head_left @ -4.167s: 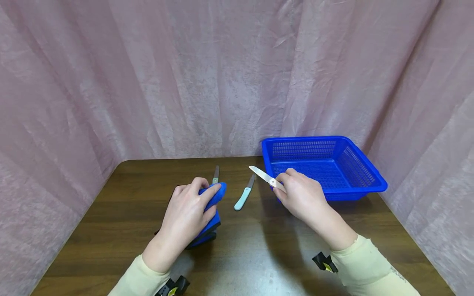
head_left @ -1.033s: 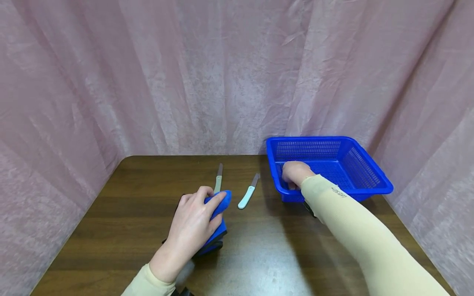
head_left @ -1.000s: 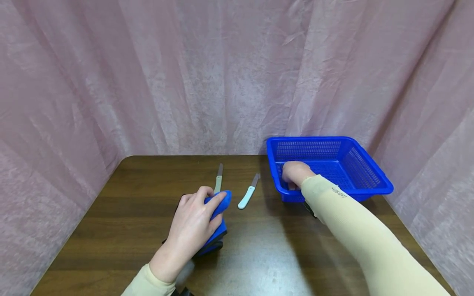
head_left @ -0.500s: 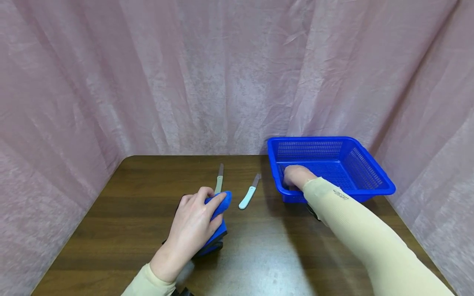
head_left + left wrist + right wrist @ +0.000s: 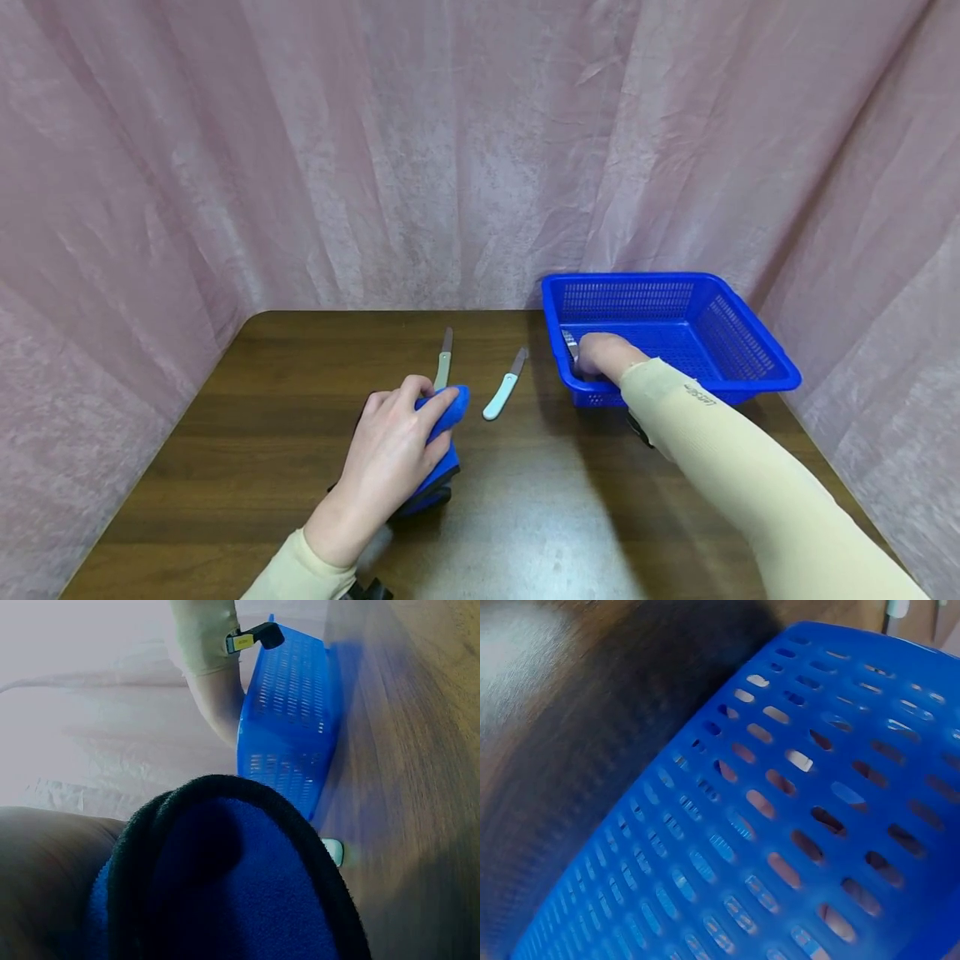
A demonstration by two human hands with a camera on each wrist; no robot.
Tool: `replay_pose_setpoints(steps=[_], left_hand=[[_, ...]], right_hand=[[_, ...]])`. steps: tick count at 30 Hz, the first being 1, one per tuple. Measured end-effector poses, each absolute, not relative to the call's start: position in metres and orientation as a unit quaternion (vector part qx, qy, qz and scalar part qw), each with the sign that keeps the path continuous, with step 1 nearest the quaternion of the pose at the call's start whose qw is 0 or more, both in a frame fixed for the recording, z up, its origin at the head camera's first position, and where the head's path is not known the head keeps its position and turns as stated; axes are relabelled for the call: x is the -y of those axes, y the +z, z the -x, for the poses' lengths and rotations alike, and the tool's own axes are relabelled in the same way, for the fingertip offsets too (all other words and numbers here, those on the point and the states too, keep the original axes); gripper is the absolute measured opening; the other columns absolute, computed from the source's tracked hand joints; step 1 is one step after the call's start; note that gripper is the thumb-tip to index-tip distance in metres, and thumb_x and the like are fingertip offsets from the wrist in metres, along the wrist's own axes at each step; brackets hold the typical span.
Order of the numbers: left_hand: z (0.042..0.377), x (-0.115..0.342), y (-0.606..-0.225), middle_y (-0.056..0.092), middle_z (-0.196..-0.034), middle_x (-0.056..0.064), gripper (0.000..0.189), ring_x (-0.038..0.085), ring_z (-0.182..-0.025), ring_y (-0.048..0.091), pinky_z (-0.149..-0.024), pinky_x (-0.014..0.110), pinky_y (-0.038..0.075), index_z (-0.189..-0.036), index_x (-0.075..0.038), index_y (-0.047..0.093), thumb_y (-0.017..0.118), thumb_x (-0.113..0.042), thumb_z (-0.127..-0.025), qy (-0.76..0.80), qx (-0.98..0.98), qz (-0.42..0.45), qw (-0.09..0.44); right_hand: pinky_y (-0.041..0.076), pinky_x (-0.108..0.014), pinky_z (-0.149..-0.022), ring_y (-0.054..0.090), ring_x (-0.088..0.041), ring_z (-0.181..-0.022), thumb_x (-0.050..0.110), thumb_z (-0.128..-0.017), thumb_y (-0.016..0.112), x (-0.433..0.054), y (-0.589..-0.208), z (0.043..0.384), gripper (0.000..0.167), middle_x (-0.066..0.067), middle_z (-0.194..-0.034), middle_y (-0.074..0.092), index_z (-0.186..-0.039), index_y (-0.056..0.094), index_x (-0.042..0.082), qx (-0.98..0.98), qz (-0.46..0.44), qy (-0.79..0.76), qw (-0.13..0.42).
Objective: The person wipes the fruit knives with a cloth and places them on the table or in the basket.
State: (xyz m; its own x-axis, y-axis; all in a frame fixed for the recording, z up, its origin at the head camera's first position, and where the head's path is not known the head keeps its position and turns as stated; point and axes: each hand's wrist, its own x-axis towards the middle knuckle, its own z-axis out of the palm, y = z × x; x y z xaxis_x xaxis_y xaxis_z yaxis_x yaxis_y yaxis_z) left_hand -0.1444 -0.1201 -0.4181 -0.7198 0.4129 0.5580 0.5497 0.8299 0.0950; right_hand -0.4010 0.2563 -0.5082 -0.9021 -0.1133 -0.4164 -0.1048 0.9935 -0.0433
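In the head view my left hand (image 5: 386,446) grips a folded blue cloth (image 5: 437,475) with black edging, low over the table; the cloth (image 5: 247,885) fills the lower part of the left wrist view. A knife (image 5: 444,360) with a pale green handle lies just beyond it. To the right lies a mint-handled knife (image 5: 505,387). My right hand (image 5: 609,357) reaches into the left front corner of the blue basket (image 5: 678,386). A knife blade (image 5: 570,342) sticks out up and left from its curled fingers. The front wall hides most of the fingertips.
The wooden table (image 5: 262,392) has a far edge along a pink curtain (image 5: 420,158). The slotted basket wall (image 5: 772,780) fills much of the right wrist view. My right forearm (image 5: 750,458) passes over the basket's front rim.
Since the oldest frame, my right hand has moved from left of the basket down inside it with the knife. Its blade has just come into sight. My left hand stays on the cloth.
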Motion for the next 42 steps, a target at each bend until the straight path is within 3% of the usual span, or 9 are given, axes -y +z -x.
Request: replay_pose_setpoints(steps=[6, 7, 13, 19, 27, 34, 39, 42], left_hand=[[0.146, 0.119, -0.418, 0.067, -0.115, 0.01, 0.048, 0.031, -0.091, 0.076, -0.09, 0.058, 0.056, -0.135, -0.015, 0.079, 0.091, -0.021, -0.089, -0.128, 0.918, 0.264, 0.265], [0.146, 0.119, -0.418, 0.067, -0.115, 0.01, 0.048, 0.031, -0.091, 0.076, -0.09, 0.058, 0.056, -0.135, -0.015, 0.079, 0.091, -0.021, -0.089, -0.128, 0.918, 0.264, 0.265], [0.146, 0.118, -0.42, 0.067, -0.115, 0.011, 0.048, 0.031, -0.091, 0.076, -0.09, 0.058, 0.056, -0.135, -0.015, 0.079, 0.091, -0.021, -0.088, -0.128, 0.92, 0.263, 0.261], [0.146, 0.118, -0.422, 0.067, -0.115, 0.011, 0.048, 0.031, -0.091, 0.076, -0.09, 0.058, 0.057, -0.134, -0.015, 0.079, 0.091, -0.021, -0.088, -0.126, 0.92, 0.263, 0.262], [0.146, 0.117, -0.424, 0.067, -0.115, 0.012, 0.047, 0.032, -0.091, 0.076, -0.089, 0.059, 0.057, -0.134, -0.014, 0.079, 0.091, -0.02, -0.088, -0.127, 0.919, 0.264, 0.263], [0.147, 0.117, -0.425, 0.066, -0.114, 0.011, 0.047, 0.033, -0.09, 0.076, -0.089, 0.059, 0.056, -0.134, -0.014, 0.079, 0.091, -0.019, -0.088, -0.129, 0.919, 0.263, 0.264], [0.147, 0.117, -0.426, 0.066, -0.113, 0.011, 0.046, 0.032, -0.088, 0.076, -0.089, 0.059, 0.057, -0.133, -0.014, 0.079, 0.091, -0.019, -0.088, -0.13, 0.919, 0.262, 0.265], [0.147, 0.117, -0.426, 0.066, -0.112, 0.011, 0.046, 0.032, -0.087, 0.075, -0.089, 0.059, 0.057, -0.133, -0.014, 0.079, 0.091, -0.018, -0.088, -0.132, 0.919, 0.261, 0.266]], right_hand=[[0.055, -0.041, -0.076, 0.065, -0.024, -0.073, 0.024, -0.103, 0.064, -0.212, -0.394, 0.304, 0.033, -0.009, -0.082, 0.071, -0.074, 0.074, 0.011, -0.98, 0.047, -0.031, 0.193], [0.055, -0.042, -0.077, 0.064, -0.023, -0.074, 0.026, -0.105, 0.062, -0.213, -0.39, 0.302, 0.036, -0.009, -0.083, 0.07, -0.075, 0.073, 0.011, -0.98, 0.044, -0.033, 0.189], [0.057, -0.058, -0.095, 0.068, -0.033, -0.097, 0.042, -0.114, 0.052, -0.214, -0.381, 0.298, 0.044, -0.017, -0.109, 0.072, -0.104, 0.074, 0.005, -0.987, 0.021, -0.025, 0.155], [0.056, -0.063, -0.098, 0.07, -0.041, -0.11, 0.043, -0.114, 0.052, -0.216, -0.374, 0.288, 0.048, -0.024, -0.122, 0.073, -0.125, 0.071, -0.001, -0.994, 0.011, -0.031, 0.105], [0.057, -0.068, -0.092, 0.071, -0.047, -0.115, 0.047, -0.113, 0.054, -0.217, -0.371, 0.264, 0.055, -0.025, -0.123, 0.073, -0.13, 0.069, -0.003, -0.998, 0.049, -0.039, 0.018], [0.056, -0.069, -0.096, 0.066, -0.048, -0.123, 0.052, -0.113, 0.056, -0.213, -0.373, 0.242, 0.063, -0.025, -0.132, 0.069, -0.143, 0.067, -0.002, -0.994, 0.075, -0.058, -0.053], [0.057, -0.069, -0.092, 0.066, -0.047, -0.124, 0.054, -0.111, 0.061, -0.207, -0.374, 0.226, 0.063, -0.023, -0.133, 0.069, -0.143, 0.069, 0.0, -0.99, 0.092, -0.066, -0.086], [0.057, -0.067, -0.096, 0.064, -0.045, -0.128, 0.054, -0.11, 0.063, -0.203, -0.376, 0.218, 0.062, -0.022, -0.137, 0.067, -0.143, 0.069, 0.002, -0.986, 0.109, -0.07, -0.105]])
